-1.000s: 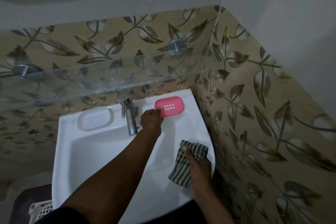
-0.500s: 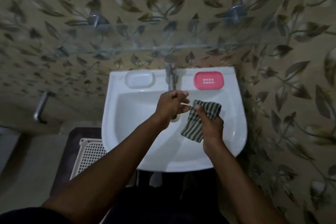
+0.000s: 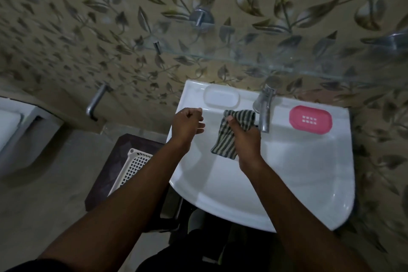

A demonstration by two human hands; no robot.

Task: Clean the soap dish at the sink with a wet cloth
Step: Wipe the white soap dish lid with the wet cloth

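A pink soap dish [image 3: 310, 119] lies on the back right ledge of the white sink [image 3: 298, 183], to the right of the metal tap [image 3: 264, 108]. My right hand [image 3: 246, 139] grips a striped green and white cloth [image 3: 229, 137] over the basin, just left of the tap spout. My left hand [image 3: 187, 126] hovers over the sink's left rim, fingers loosely curled and holding nothing. Both hands are well apart from the pink dish.
A moulded white soap recess [image 3: 221, 98] sits on the sink's back left ledge. A glass shelf [image 3: 242, 59] juts from the leaf-patterned wall above the tap. A white plastic basket [image 3: 132, 168] stands on the floor at the left, beside a metal wall handle [image 3: 96, 102].
The view has swung left. My left hand has moved away from the cloth to the sink's left rim. My right hand has carried the cloth leftward, next to the tap.
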